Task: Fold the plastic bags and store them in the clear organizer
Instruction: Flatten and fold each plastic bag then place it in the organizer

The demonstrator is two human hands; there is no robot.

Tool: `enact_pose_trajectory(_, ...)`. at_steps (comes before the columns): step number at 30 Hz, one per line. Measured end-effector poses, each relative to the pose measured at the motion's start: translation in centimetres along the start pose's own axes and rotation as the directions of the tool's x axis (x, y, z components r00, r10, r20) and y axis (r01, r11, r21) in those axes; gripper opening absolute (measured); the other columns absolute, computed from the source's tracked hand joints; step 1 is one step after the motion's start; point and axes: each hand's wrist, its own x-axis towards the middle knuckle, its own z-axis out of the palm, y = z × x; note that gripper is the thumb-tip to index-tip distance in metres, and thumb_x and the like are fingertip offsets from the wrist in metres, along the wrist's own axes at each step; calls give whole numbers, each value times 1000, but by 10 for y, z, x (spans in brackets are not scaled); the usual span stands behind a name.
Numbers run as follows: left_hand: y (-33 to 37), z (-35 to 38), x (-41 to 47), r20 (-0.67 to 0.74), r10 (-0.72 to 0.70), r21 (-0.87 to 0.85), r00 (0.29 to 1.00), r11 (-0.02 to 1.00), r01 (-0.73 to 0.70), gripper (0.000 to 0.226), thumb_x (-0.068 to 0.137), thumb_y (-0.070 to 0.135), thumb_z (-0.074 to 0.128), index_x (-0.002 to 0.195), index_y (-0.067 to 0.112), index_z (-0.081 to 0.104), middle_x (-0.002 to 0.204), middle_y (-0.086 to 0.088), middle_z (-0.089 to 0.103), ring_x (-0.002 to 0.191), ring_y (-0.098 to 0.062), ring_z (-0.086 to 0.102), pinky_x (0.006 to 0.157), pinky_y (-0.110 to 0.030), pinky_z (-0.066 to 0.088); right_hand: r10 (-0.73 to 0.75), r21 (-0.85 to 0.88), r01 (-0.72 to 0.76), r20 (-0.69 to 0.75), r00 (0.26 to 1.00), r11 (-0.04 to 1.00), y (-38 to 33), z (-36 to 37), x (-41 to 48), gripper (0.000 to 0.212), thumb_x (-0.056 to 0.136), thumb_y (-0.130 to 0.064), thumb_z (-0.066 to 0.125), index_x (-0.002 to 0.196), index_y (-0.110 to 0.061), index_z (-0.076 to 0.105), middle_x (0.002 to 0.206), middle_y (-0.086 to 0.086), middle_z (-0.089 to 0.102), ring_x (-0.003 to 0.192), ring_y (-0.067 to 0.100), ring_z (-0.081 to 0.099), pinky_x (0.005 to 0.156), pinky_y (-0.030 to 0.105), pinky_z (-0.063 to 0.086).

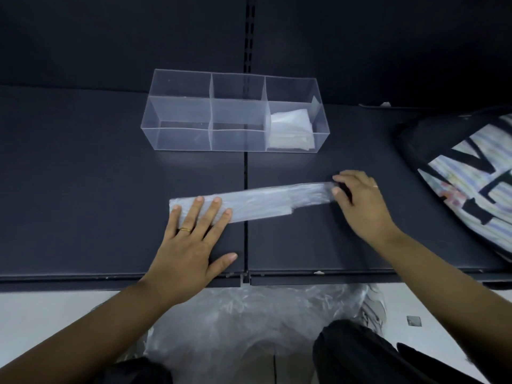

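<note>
A clear plastic bag (260, 203), folded into a long narrow strip, lies on the dark shelf (83, 189). My left hand (191, 245) rests flat with fingers spread on the strip's left end. My right hand (360, 203) pinches the strip's right end between thumb and fingers. Behind the strip stands the clear organizer (235, 79) with six compartments. Folded white bags (291, 128) fill its near right compartment; the other compartments look bare.
A black tote with striped lettering (465, 178) lies at the right of the shelf. Below the shelf's front edge (110, 278), a heap of crumpled clear plastic bags (249, 322) sits on the floor between my knees.
</note>
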Motion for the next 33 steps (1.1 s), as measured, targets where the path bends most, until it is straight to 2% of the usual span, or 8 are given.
enact_pose_trajectory(7,-27,1,13,-29,83,-31,996,996,-84,75,95,62,6,147,15,35,160,-1,17,148,-24,8,118,-50,8,-95,-6,96,106,990,995,-10,-4,3,7,88,-18,66,85,-13,62,92,-3,52,89,18,49,79,24,36)
enact_pose_trajectory(10,-40,-3,23,-77,116,-75,990,990,-122,71,95,62,7,138,16,41,160,3,15,148,-20,5,119,-46,1,55,124,-79,184,981,989,-13,-18,-21,13,88,-18,66,79,-16,57,70,-5,57,63,10,52,57,16,38)
enact_pose_trajectory(15,-7,-22,25,-233,219,-178,947,948,-263,82,85,65,42,144,9,34,159,-6,19,148,-20,10,120,-41,6,268,501,-561,541,797,659,-41,-50,-65,12,87,-4,66,97,-4,59,65,9,61,50,11,51,48,21,44)
enact_pose_trajectory(19,79,-31,9,-290,234,-439,928,830,-346,89,85,59,51,152,14,14,159,0,15,147,-7,5,118,-22,2,108,595,-614,667,737,518,-77,-78,-82,16,82,-5,66,97,-5,59,58,7,58,50,13,52,47,21,43)
enact_pose_trajectory(23,103,-51,-2,-195,-105,-897,975,422,-134,52,91,30,55,140,33,39,144,9,47,130,2,42,109,-25,36,-106,690,-553,665,740,468,-106,-92,-75,28,66,-26,75,88,-12,64,62,12,59,52,13,53,47,20,44)
enact_pose_trajectory(27,87,-78,4,-109,-177,-992,978,84,-95,25,97,28,49,111,25,69,107,12,71,103,-1,62,91,-13,44,-205,785,-283,456,866,552,-97,-83,-43,49,76,-54,67,111,-21,63,87,-4,62,63,12,46,59,21,42)
enact_pose_trajectory(30,69,-81,15,81,-277,-988,958,-150,40,31,89,34,53,96,11,73,82,5,64,82,-3,56,86,-22,50,-437,766,-334,604,667,549,-90,-59,-27,76,78,-56,66,138,-16,43,125,6,58,59,14,34,56,22,37)
enact_pose_trajectory(33,53,-76,26,268,-250,-900,930,-408,150,33,86,32,58,101,6,71,100,-17,62,93,-27,58,98,-46,46,-359,633,-359,724,589,686,-94,-21,-28,48,88,-18,67,131,-11,47,119,10,65,56,10,39,52,23,34)
